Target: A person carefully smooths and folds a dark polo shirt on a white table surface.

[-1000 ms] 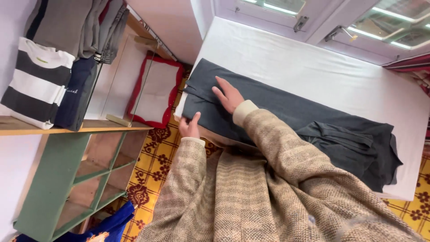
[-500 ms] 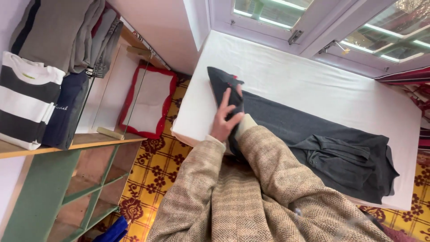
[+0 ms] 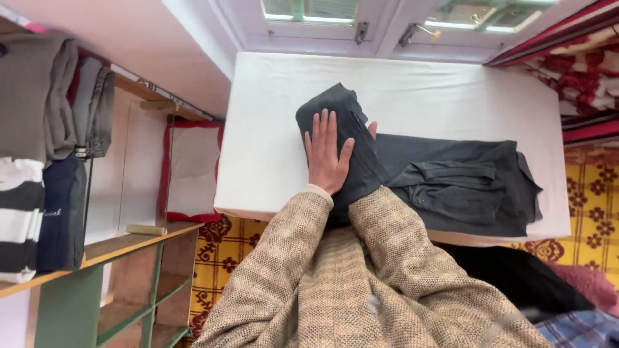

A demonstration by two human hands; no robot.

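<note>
Dark grey trousers lie across a white padded surface. One leg end is folded up and back over the rest, forming a hump. My left hand lies flat on this folded part with fingers spread, holding nothing. My right hand is almost wholly under the fold; only a fingertip shows at the fabric's edge, and it seems to grip the cloth. Both arms wear a tan woven jacket.
Folded clothes are stacked on a wooden shelf with a green frame at the left. A red-edged white cushion stands between shelf and surface. Windows are behind; the floor is yellow patterned.
The trouser leg end has been lifted and folded back toward the waist. My left hand moved from the near edge onto the fold and flattened. The view swung round.
</note>
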